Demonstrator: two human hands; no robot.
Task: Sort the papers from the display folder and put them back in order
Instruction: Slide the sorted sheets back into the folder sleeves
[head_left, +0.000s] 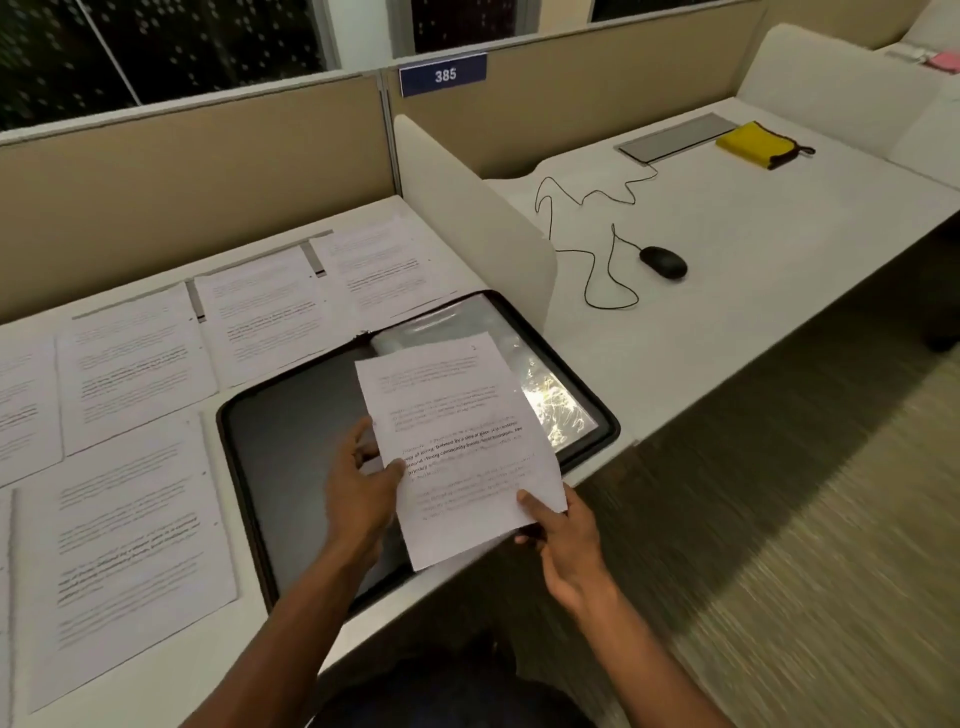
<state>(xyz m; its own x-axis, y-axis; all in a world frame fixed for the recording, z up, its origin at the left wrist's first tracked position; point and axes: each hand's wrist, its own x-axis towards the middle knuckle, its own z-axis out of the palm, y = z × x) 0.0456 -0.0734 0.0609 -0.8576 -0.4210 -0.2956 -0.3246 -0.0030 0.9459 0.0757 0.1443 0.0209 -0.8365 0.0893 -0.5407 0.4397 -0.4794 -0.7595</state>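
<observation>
We see a dimly lit indoor scene with a warm, yellowish cast. The windows (156, 47) at the far edge are dark, so no light enters there. Light falls from above: the brightest glare sits on the plastic sleeve (550, 400) of the open folder, a crinkled white-yellow patch. The table (727, 249) on the right reads pale and evenly lit, while a broad shadow lies on the carpet (779, 519) below its near edge. Motion blur streaks the carpet at the right and smears the print on the sheets (130, 545) at the left. Straight edges bow toward the frame borders, a wide-angle distortion.
</observation>
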